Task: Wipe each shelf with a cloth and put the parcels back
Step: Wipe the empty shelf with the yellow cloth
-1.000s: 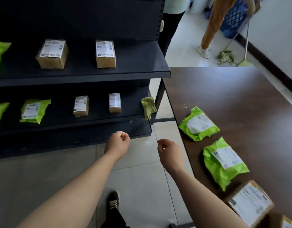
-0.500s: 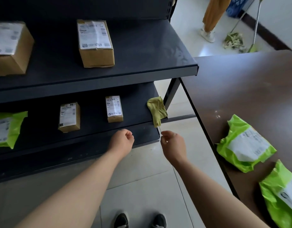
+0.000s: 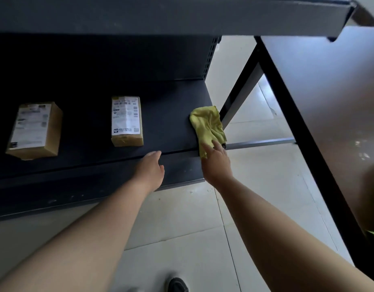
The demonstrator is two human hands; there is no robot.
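- Right hand (image 3: 216,165): grip wide, straight fingers touching the crumpled yellow cloth (image 3: 208,123).
- The cloth lies on the dark metal shelf (image 3: 171,114) at its right front corner, drooping over the edge.
- Left hand (image 3: 150,167): grip loose, holding nothing, over the shelf's front lip.
- Two labelled brown cardboard parcels (image 3: 127,121) (image 3: 34,131) stand further left on the shelf.

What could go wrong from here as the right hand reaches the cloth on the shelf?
The cloth hangs over the front right corner of the shelf and the right hand only touches its lower edge; a loose grab could drop it to the floor.
The right parcel and the left parcel sit on that shelf; wiping with them in place may shove them or leave patches unwiped.
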